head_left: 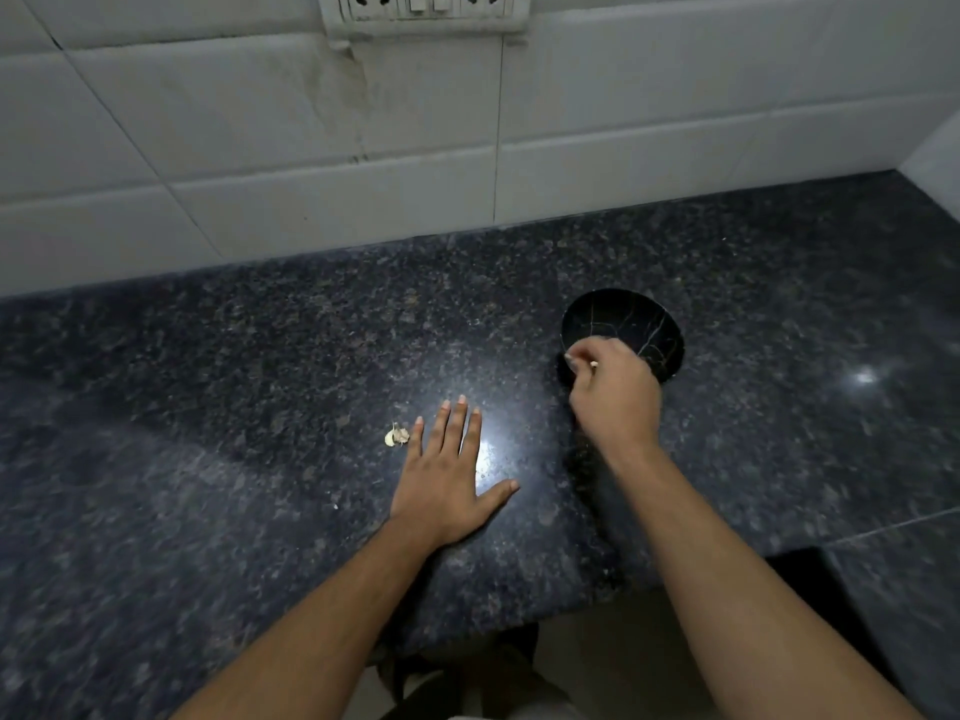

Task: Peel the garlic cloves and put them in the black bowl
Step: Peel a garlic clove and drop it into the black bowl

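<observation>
Right hand (613, 392) pinching a small pale garlic clove (594, 363) at the black bowl's (623, 317) near rim, drop pending; left hand (447, 475) flat, fingers straight, on counter (260, 356) beside leftover garlic skins (397, 435).

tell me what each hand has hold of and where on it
The right hand pinches a small pale garlic clove by one end at the black bowl. The left hand lies flat, holding nothing.

No readable text, labels or numbers anywhere.
</observation>
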